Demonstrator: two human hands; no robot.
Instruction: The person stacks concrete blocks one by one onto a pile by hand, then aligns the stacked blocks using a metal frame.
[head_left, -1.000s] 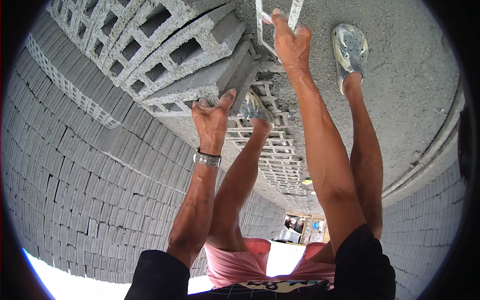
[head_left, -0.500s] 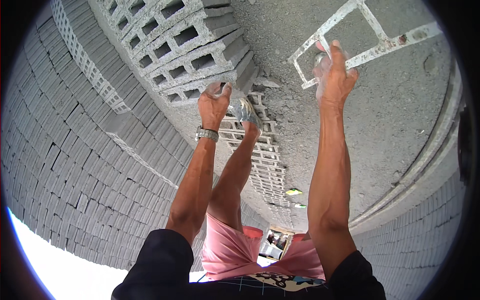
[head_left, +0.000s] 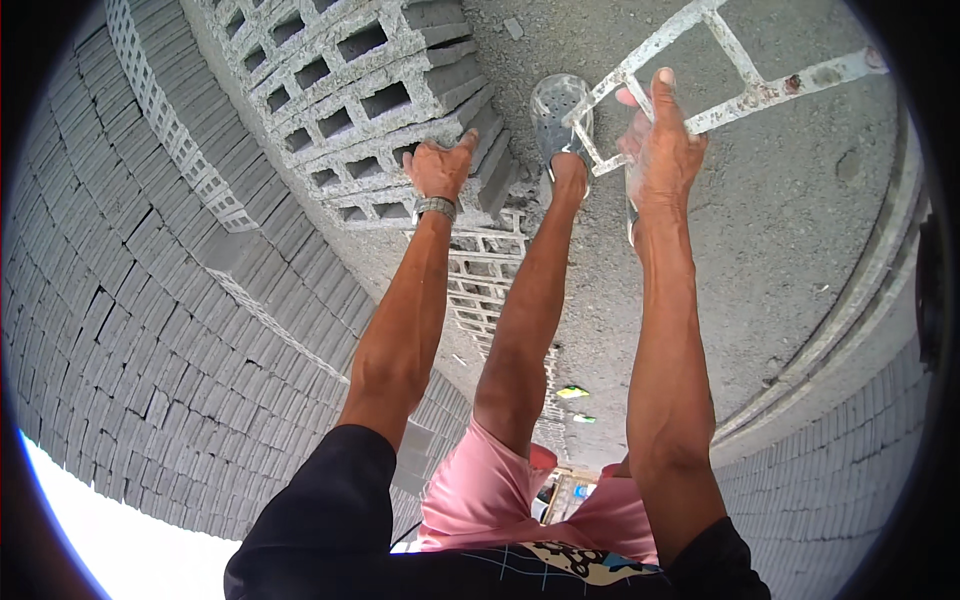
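Note:
My left hand [head_left: 440, 168] rests on the end of a grey hollow concrete block [head_left: 478, 170] low in a stack of such blocks [head_left: 418, 70]. Its fingers curl toward the hollows and its thumb lies along the block's edge; the fingertips are partly hidden. Off to the right, my right hand [head_left: 668, 155] is closed around a bar of a white, worn, ladder-like frame [head_left: 768, 97] with rust spots. The frame hangs tilted over the ground and reaches the upper right rim of the view.
Tall walls of stacked blocks [head_left: 160, 330] rise along the left, and more stacks [head_left: 830, 500] line the lower right. My foot in a grey clog [head_left: 558, 110] stands between stack and frame. Yellow-green scraps [head_left: 572, 392] lie on the gritty ground [head_left: 760, 260]. A pale curb [head_left: 850, 330] curves at right.
My left hand has moved up and right onto the stacked block. My foot has stepped forward to the right of the stack. The frame stays in my right hand, nearly in place.

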